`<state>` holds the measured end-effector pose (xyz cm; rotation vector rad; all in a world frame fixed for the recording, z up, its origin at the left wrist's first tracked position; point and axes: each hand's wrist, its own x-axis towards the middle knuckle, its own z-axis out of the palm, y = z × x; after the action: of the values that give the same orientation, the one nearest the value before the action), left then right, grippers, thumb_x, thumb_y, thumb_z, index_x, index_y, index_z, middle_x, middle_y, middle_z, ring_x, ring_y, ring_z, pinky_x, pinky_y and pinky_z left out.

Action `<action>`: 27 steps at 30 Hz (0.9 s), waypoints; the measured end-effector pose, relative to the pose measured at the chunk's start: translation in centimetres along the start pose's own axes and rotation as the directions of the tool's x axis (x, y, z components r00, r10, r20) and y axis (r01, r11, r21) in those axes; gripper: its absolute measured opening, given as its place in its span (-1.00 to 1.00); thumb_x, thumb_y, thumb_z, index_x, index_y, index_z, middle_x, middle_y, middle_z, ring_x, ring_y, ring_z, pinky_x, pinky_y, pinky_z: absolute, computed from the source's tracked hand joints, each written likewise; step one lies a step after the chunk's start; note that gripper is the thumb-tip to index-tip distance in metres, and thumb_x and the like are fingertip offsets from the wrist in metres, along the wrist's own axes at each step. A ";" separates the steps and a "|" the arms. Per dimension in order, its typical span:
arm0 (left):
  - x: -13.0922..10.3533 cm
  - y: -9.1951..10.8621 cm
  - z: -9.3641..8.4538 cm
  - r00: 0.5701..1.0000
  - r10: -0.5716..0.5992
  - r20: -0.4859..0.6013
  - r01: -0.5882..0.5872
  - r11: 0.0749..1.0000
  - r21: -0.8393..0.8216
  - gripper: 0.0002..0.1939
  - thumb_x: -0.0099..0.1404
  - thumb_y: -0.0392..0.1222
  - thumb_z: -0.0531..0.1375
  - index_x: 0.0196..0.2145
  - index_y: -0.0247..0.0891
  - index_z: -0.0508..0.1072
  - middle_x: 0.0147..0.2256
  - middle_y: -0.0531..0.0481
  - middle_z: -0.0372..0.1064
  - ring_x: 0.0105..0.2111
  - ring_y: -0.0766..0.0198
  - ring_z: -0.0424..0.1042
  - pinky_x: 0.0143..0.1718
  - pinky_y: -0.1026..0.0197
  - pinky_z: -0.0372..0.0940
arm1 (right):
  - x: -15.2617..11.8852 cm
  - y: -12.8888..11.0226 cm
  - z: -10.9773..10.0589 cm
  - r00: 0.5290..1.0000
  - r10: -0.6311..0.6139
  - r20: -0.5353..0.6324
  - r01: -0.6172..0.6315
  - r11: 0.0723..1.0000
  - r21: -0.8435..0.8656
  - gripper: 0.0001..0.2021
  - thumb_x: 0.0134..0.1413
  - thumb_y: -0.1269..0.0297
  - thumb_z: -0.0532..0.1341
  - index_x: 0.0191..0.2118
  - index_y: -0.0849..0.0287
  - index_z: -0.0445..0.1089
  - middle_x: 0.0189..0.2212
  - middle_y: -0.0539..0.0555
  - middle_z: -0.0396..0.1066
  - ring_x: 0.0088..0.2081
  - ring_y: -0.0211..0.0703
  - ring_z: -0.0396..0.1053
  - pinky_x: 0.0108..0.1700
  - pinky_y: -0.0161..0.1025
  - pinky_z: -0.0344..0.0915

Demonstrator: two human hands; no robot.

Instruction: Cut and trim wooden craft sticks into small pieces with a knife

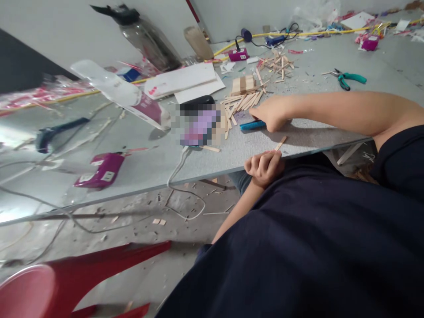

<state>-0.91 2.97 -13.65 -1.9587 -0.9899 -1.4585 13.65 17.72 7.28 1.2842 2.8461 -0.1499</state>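
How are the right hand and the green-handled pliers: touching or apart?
Apart. The head view plainly shows grey tabletop between the right hand and the green-handled pliers.

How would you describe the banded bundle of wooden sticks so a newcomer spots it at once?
On the grey table, look just past the right hand. The bundle lies between two spreads of loose sticks; a brown band and neat block shape set it apart.

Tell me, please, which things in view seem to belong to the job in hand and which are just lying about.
Seemingly part of the job:
blue object, in the right hand
wooden stick, apparently in the left hand
loose sticks, close by

Apparently just lying about:
grey bottle
teal-handled pliers
yellow cord
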 end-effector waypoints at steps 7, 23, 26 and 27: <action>-0.6 1.0 0.6 0.998 -0.050 -0.044 0.057 0.985 0.164 -0.64 0.54 -0.03 0.42 0.21 0.18 0.85 -0.20 -0.09 0.77 -0.23 0.02 0.60 0.00 -0.14 0.23 | -3.0 -0.7 -2.1 0.973 0.030 -0.228 0.056 0.931 0.360 -0.56 0.16 0.20 0.55 -0.43 -0.03 0.22 -0.44 0.06 0.42 -0.14 0.17 0.65 0.02 0.09 0.61; -3.7 -1.0 0.3 0.978 -0.190 -0.088 0.202 0.966 0.162 -0.64 0.55 0.33 0.34 0.06 0.11 0.68 -0.08 -0.14 0.82 0.04 -0.15 0.72 0.21 -0.32 0.17 | -8.4 -6.1 -0.1 0.907 0.386 -0.169 0.231 -0.121 0.965 -0.33 0.04 -0.16 0.64 -0.36 -0.02 0.11 -0.44 -0.09 0.04 -0.41 -0.15 -0.03 -0.42 -0.21 0.09; -4.0 -1.2 0.7 0.968 -0.253 0.005 0.253 0.967 -0.008 -0.71 0.57 0.27 0.38 0.04 0.10 0.66 -0.05 -0.13 0.84 0.05 -0.15 0.75 0.17 -0.33 0.19 | -8.2 -6.4 0.6 0.882 0.434 -0.181 0.260 -0.129 0.957 -0.31 0.01 -0.14 0.65 -0.39 -0.02 0.09 -0.46 -0.09 -0.02 -0.40 -0.13 -0.06 -0.42 -0.22 0.05; -4.1 -1.3 0.8 0.956 -0.272 0.110 0.279 0.958 -0.063 -0.74 0.58 0.24 0.38 0.01 0.08 0.65 -0.05 -0.12 0.86 0.05 -0.13 0.76 0.15 -0.32 0.21 | -8.0 -6.3 0.7 0.877 0.445 -0.180 0.260 -0.125 0.957 -0.31 0.01 -0.14 0.65 -0.41 -0.02 0.08 -0.46 -0.09 -0.03 -0.41 -0.13 -0.07 -0.42 -0.21 0.05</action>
<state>-2.11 3.32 -17.82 -2.0286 -1.3143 -1.5790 14.23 7.51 7.53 1.6675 2.4468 -3.0062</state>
